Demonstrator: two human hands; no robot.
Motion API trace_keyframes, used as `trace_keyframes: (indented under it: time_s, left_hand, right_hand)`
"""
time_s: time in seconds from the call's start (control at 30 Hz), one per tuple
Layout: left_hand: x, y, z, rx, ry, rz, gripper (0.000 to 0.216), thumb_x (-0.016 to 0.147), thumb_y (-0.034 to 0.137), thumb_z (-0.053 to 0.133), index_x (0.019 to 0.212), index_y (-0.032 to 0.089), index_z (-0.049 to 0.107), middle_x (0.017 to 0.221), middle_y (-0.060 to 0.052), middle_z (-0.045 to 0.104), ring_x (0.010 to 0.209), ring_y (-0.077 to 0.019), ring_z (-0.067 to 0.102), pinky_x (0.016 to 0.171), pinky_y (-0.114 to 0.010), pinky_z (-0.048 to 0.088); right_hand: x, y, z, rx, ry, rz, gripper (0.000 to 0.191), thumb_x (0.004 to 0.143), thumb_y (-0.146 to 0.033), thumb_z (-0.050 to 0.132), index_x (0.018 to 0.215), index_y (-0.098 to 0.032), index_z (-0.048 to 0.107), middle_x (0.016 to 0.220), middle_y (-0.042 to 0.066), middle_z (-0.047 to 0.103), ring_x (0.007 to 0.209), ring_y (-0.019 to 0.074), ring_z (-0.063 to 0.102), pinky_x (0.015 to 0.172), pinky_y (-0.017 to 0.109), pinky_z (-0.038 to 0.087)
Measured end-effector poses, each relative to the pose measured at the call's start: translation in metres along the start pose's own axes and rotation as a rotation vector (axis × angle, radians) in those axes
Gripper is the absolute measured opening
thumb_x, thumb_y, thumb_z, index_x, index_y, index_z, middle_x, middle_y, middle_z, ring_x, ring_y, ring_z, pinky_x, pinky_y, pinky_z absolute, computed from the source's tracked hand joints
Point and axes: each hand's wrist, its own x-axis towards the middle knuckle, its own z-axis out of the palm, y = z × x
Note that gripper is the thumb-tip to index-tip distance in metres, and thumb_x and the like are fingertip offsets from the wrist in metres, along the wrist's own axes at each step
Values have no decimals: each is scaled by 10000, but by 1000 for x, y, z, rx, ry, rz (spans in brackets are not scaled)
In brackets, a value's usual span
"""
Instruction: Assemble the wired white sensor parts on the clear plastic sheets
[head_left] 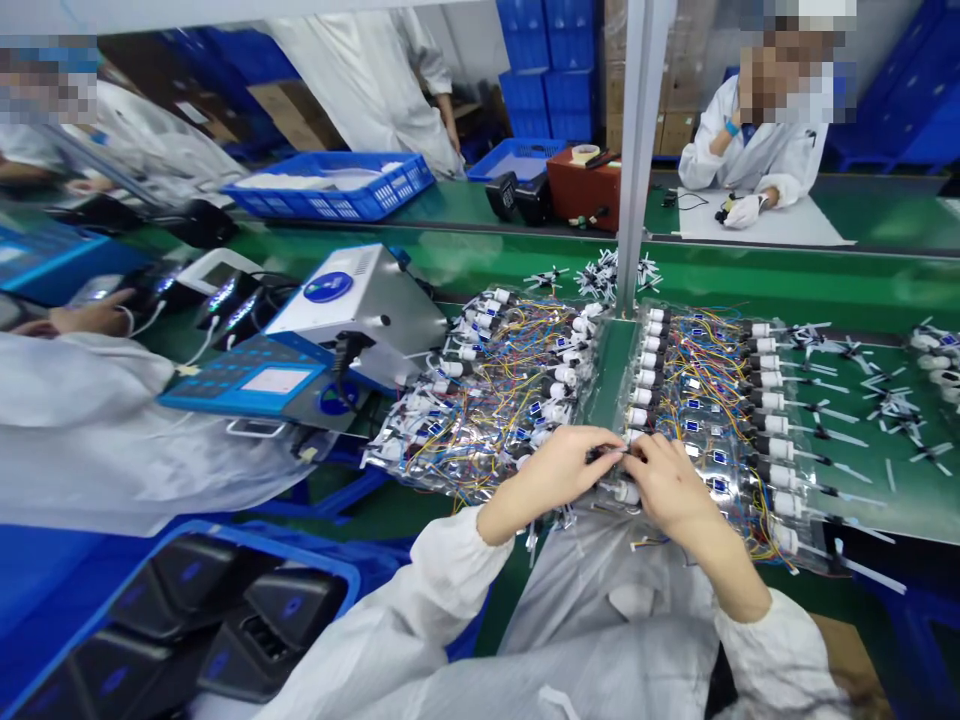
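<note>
Fig.: my left hand (553,476) and right hand (673,486), both grips clenched, pinch a small dark connector (606,454) between them; it lies over clear-bagged wired white units (694,420) on the green bench (611,375); a grey benchtop instrument (360,310) stands far left.

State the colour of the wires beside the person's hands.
Mixed yellow, blue and red wires, shown best in the head view.

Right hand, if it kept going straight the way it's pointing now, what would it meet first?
The right hand would most likely meet the small dark part held between both hands first, then the left hand's fingers just beyond. Depth is hard to judge from this view.
</note>
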Motion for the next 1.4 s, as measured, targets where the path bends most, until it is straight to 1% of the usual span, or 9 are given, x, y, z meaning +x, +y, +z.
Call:
trace_keyframes:
  time_s: [0.1,0.17,0.27,0.33,0.43,0.57,0.8,1.17,1.4]
  left_hand:
    - [0,-9,7,-24,1,-27,158,958,246,685,1053,199,802,1005,-55,817,901,-192,753,901,-298,568]
    - [-1,-13,9,-47,8,-19,152,963,254,685,1030,205,812,980,-53,814,895,-186,748,881,-284,564]
    - [-3,-15,10,-87,17,-10,173,978,262,671,1055,215,818,985,-53,813,904,-178,748,857,-265,560]
    - [-4,-15,10,-115,20,-32,191,979,285,675,1090,219,816,1012,-53,819,913,-181,757,855,-265,563]
    - [-6,-15,10,-143,42,-113,201,956,307,708,1098,214,815,1044,-48,824,929,-193,774,861,-268,569]
    - [-6,-15,9,-148,53,-153,147,925,268,742,1027,204,826,981,-34,829,889,-183,773,869,-258,565]
    - [-5,-17,9,-187,47,-35,113,935,249,734,965,192,826,946,-53,814,888,-178,751,849,-264,548]
    - [-7,-21,13,-235,67,37,115,947,229,720,925,173,817,867,-54,777,815,-154,715,770,-248,535]
    - [-7,-18,15,-40,22,120,144,978,200,668,976,161,808,911,-69,787,847,-165,721,798,-267,546]
  right_hand:
    - [-2,1,-1,-1,-30,0,113,986,-165,591,1052,-213,669,1035,85,657,968,255,573,825,405,466]
    - [-4,0,-3,42,-3,-6,127,1005,-152,554,1067,-208,650,1033,79,664,967,248,591,867,428,474]
    - [-9,-4,-4,197,159,13,242,1017,-133,523,1224,-222,611,1146,94,671,1059,253,614,978,467,483]
    - [-12,-6,-3,369,298,64,300,1010,-157,560,1302,-228,570,1223,109,659,1131,252,619,1014,449,501]
    - [-14,-9,-3,597,401,162,283,984,-211,643,1261,-240,592,1198,93,678,1117,232,652,979,394,541]
    - [-13,-9,-2,738,393,201,217,985,-233,650,1201,-256,657,1183,75,706,1117,224,670,976,389,551]
    - [-14,-9,6,813,403,212,207,962,-228,690,1161,-280,720,1178,55,751,1113,221,702,994,397,562]
    - [-12,-10,6,787,410,133,275,954,-174,694,1199,-290,739,1165,40,778,1100,218,721,994,418,578]
    - [-14,-9,11,706,420,98,328,957,-134,668,1237,-295,724,1184,42,770,1111,222,705,989,436,576]
